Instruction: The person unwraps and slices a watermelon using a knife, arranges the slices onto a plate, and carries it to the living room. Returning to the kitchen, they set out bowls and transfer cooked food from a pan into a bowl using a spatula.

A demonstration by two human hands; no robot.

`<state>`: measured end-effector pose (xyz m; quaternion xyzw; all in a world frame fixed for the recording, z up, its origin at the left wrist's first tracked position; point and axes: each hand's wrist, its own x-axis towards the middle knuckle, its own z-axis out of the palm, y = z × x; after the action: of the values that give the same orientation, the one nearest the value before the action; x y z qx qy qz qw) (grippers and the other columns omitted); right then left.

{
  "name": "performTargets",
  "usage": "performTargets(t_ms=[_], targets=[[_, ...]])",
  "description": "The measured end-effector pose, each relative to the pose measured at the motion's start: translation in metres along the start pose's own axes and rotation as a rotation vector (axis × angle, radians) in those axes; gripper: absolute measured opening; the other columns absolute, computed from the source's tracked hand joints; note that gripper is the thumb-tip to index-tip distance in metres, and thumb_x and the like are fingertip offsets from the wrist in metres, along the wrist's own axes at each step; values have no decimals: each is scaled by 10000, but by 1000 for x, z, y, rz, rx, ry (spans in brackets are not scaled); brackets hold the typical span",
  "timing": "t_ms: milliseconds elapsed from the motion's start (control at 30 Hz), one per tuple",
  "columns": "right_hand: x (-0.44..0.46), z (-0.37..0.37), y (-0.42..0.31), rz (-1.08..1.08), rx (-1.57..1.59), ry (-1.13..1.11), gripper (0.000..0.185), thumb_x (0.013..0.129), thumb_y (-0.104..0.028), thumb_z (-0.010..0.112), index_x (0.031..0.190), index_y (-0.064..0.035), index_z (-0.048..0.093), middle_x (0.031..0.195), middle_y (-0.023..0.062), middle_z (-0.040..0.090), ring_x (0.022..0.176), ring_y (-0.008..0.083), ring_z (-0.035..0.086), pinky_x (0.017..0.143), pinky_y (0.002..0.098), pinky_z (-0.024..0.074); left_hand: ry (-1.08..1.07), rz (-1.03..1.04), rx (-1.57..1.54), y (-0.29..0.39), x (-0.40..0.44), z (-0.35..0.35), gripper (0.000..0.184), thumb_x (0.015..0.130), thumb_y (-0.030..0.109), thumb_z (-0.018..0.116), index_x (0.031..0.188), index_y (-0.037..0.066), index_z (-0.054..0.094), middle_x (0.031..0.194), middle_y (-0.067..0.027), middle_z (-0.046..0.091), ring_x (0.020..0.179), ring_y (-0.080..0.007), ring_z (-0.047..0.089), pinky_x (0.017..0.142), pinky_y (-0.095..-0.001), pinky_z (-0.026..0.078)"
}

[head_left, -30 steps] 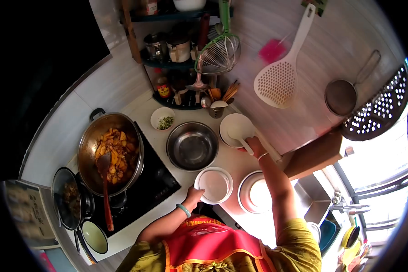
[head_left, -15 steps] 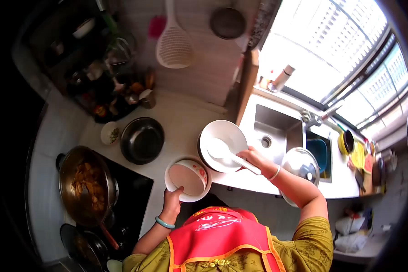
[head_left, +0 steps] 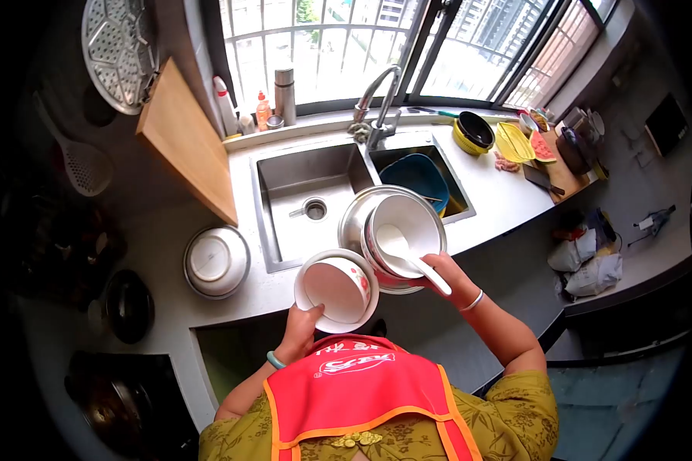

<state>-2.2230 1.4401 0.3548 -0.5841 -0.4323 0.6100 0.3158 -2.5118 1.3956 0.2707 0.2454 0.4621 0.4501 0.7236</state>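
Note:
My left hand (head_left: 301,329) is closed on the rim of a white bowl (head_left: 315,324), thumb on the inside. Tilted within that bowl is a smaller flower-patterned bowl (head_left: 337,290). At the right, my right hand (head_left: 452,281) grips a deep white bowl (head_left: 417,219) by its edge; its fingertips are partly hidden. A white spoon (head_left: 396,244) rests in this bowl, its handle crossing the rim beside my right hand. Behind and beneath the deep bowl shows a round shiny metal lid (head_left: 355,217), partly covered. The two hands' bowls are close together in front of the sink.
Beyond the bowls is a steel sink (head_left: 307,165) with a tap (head_left: 380,115) and a blue basin (head_left: 415,180). An upturned bowl (head_left: 209,257) sits on the left counter. A wooden board (head_left: 188,142) leans nearby. A knife (head_left: 543,180) lies on the right counter.
The view has turned right towards the sink and window. My right hand has carried the deep bowl and spoon from the counter to before the metal lid; an upturned bowl now shows on the counter.

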Motion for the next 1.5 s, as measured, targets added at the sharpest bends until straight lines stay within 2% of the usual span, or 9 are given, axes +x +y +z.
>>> performTargets(t_ms=[67, 367, 467, 733, 1000, 1067, 1300, 1467, 1500], targets=[[-9, -49, 8, 89, 408, 154, 264, 782, -54, 484, 998, 84, 550, 919, 167, 598, 737, 239, 631, 630, 325, 554, -59, -14, 0, -25, 25, 47, 428, 763, -34, 487, 1181, -68, 404, 1086, -170, 529, 997, -269, 543, 854, -354, 451], [-8, -284, 91, 91, 449, 402, 268, 788, -72, 447, 936, 110, 576, 828, 199, 620, 688, 269, 636, 574, 329, 551, -164, -215, 28, -101, 137, 261, 411, 739, -58, 463, 1148, -63, 418, 1016, -184, 549, 878, -290, 601, 722, -374, 531], [13, -329, 103, 101, 532, 495, 302, 800, -75, 407, 976, 129, 543, 822, 203, 620, 664, 277, 634, 548, 323, 545, -157, -206, 31, -129, 190, 312, 405, 720, -90, 444, 1123, -56, 430, 977, -180, 546, 820, -311, 614, 611, -410, 558], [99, -438, 158, 70, 807, 675, 339, 832, -122, 365, 1101, 54, 472, 945, 211, 581, 797, 351, 603, 582, 328, 544, -87, -144, 169, -160, 329, 430, 427, 733, -78, 353, 1151, -25, 419, 1010, -193, 545, 814, -340, 619, 554, -445, 567], [151, -518, 169, 99, 808, 706, 353, 827, -119, 351, 1082, 95, 470, 932, 208, 575, 790, 325, 606, 611, 322, 539, 33, -122, 331, -169, 392, 488, 332, 773, -3, 368, 1070, 15, 514, 925, -158, 592, 745, -282, 629, 496, -381, 530], [164, -531, 166, 73, 794, 697, 357, 826, -118, 345, 1078, 101, 470, 933, 215, 574, 786, 322, 606, 621, 328, 537, 101, -219, 205, -168, 400, 499, 339, 777, 8, 375, 1099, 16, 484, 942, -153, 584, 739, -283, 625, 504, -377, 531], [200, -560, 154, 46, 721, 630, 324, 810, -118, 387, 1063, 63, 479, 917, 170, 574, 780, 291, 593, 647, 368, 523, 89, -94, 77, -211, 446, 514, 389, 757, 11, 409, 1145, 21, 434, 996, -166, 550, 775, -302, 619, 526, -387, 554], [198, -576, 151, 128, 681, 431, 371, 841, -307, 403, 1066, -39, 524, 927, 97, 607, 812, 220, 594, 677, 320, 491, 273, -18, 199, -241, 454, 509, 498, 718, 109, 555, 1159, -35, 374, 969, -201, 539, 663, -305, 589, 412, -374, 476], [197, -582, 155, 145, 648, 362, 398, 852, -379, 411, 1080, -72, 521, 946, 70, 602, 842, 210, 587, 696, 318, 482, 226, -74, 202, -214, 427, 513, 523, 716, 135, 560, 1180, -10, 365, 996, -186, 532, 722, -295, 580, 479, -407, 485]])
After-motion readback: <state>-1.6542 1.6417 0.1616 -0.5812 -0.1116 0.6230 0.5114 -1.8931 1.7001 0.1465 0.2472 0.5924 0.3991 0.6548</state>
